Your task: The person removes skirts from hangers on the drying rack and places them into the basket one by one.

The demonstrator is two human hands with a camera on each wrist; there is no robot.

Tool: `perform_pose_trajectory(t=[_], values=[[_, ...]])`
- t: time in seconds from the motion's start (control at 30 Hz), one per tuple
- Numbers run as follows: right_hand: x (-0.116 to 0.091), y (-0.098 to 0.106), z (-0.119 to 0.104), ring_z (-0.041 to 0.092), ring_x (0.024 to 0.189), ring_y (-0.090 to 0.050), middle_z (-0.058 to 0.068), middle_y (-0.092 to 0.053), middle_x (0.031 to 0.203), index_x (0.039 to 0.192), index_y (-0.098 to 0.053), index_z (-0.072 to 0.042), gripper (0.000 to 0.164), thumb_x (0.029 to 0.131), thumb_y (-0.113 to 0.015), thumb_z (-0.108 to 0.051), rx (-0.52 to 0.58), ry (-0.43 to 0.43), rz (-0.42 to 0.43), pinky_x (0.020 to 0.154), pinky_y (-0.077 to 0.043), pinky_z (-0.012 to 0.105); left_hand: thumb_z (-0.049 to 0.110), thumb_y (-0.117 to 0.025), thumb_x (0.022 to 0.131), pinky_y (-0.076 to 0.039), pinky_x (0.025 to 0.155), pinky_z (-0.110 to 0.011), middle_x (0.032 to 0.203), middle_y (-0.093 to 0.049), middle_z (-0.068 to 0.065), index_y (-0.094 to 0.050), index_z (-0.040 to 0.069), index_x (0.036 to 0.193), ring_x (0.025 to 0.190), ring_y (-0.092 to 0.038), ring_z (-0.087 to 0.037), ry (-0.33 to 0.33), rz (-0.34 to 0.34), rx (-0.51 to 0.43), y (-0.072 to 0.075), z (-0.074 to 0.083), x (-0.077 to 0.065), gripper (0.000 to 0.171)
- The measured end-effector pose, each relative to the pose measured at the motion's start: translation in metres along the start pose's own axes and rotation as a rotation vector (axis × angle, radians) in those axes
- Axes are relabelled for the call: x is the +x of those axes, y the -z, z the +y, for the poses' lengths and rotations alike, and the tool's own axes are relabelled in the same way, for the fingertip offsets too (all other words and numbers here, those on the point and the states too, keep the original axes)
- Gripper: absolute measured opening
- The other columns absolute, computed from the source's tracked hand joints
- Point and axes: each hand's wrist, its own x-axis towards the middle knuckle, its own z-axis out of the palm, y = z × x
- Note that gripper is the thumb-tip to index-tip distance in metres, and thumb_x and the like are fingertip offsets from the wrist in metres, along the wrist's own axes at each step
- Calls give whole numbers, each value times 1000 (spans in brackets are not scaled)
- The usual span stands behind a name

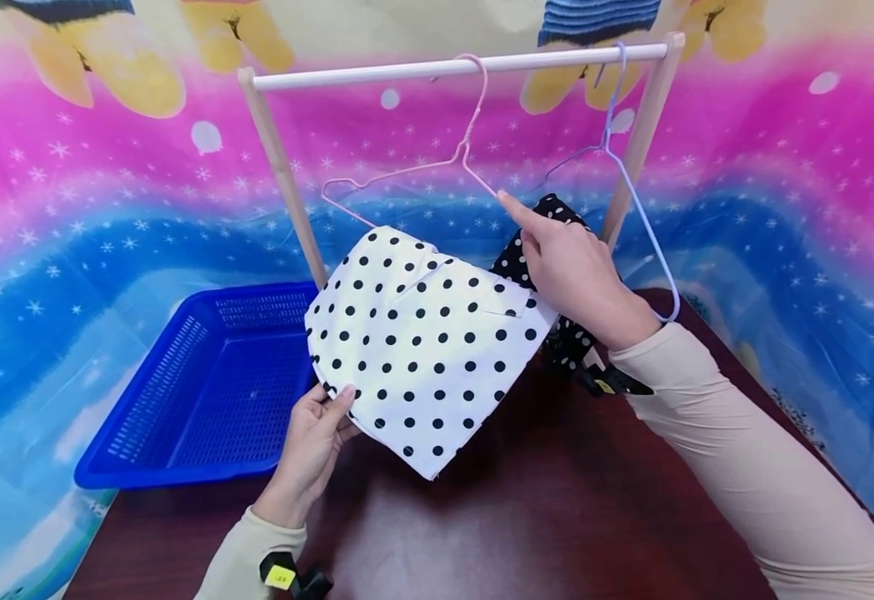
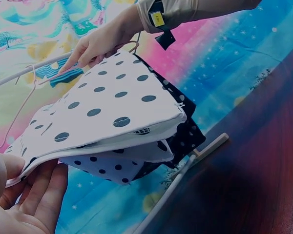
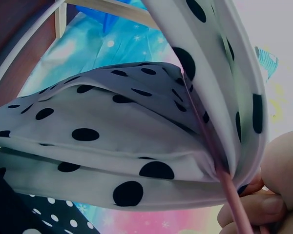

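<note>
A white cloth with black dots (image 1: 414, 342) hangs folded over the lower part of a pink hanger (image 1: 399, 173), which is hooked on the rack's bar. My left hand (image 1: 312, 450) pinches the cloth's lower left edge between thumb and fingers; the left wrist view shows its layers parted there. My right hand (image 1: 575, 267) is at the hanger's right arm, index finger extended along it. In the right wrist view the other fingers (image 3: 256, 209) curl at the pink hanger wire (image 3: 227, 190), beside the cloth. Behind that hand hangs a black cloth with white dots (image 1: 515, 258), partly hidden.
A wooden rack has a white bar (image 1: 377, 73) across the top. At its right end hangs a blue-purple hanger (image 1: 642, 208). A blue plastic basket (image 1: 159, 333) stands left on the dark red-brown table (image 1: 526, 517). A colourful printed backdrop (image 1: 144, 192) surrounds the table.
</note>
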Motion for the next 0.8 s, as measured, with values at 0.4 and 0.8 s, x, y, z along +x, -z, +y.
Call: perform_pose_trajectory(t=[0.4, 0.8], values=[[0, -1, 0, 25, 51, -43, 11, -50, 68, 155, -29, -47, 59, 107, -47, -18, 10, -9, 44, 42, -33, 33, 14, -55, 105, -62, 73, -28, 90, -78, 6, -54, 5, 119, 81, -75, -8, 4, 11, -2, -2, 0, -3, 17], [2, -2, 2, 26, 53, -41, 12, -49, 69, 155, -38, -39, 54, 107, -45, -15, 14, 4, 84, 44, -29, 33, 14, -55, 105, -62, 72, -28, 91, -78, 6, -55, 6, 117, 81, -76, -9, -22, 21, -3, -2, 4, -12, 15]])
